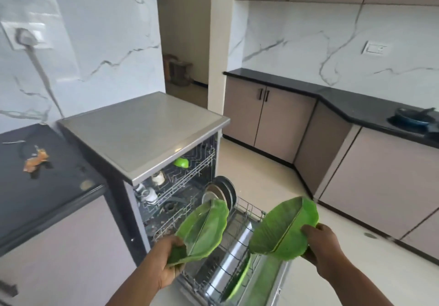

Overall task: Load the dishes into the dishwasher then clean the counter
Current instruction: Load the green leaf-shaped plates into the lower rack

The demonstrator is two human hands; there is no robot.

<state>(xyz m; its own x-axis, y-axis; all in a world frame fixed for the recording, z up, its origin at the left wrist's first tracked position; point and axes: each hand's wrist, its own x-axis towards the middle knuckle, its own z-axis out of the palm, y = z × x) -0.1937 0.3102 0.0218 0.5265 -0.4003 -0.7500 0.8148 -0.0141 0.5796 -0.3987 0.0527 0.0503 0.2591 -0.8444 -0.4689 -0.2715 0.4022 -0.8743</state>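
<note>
Two hands near the bottom, each gripping one green leaf-shaped plate. Left hand [169,261] curled round the near end of the left leaf plate [202,228]; right hand [325,248] pinching the near right edge of the right leaf plate [282,228]. Both plates tilted, long way pointing far and a bit right. Just under them, the pulled-out lower rack [240,246] of the open dishwasher [142,129]. Left plate closer to the round plates [221,192] standing at the far end of the rack, so probably first to slot in. Green bowl [181,162] up in the top rack. Food scraps [35,160] on the dark counter [47,187], far left. Another green thing low in the rack, half hidden by wires; hard to tell what. Rack's near end cut off.
</note>
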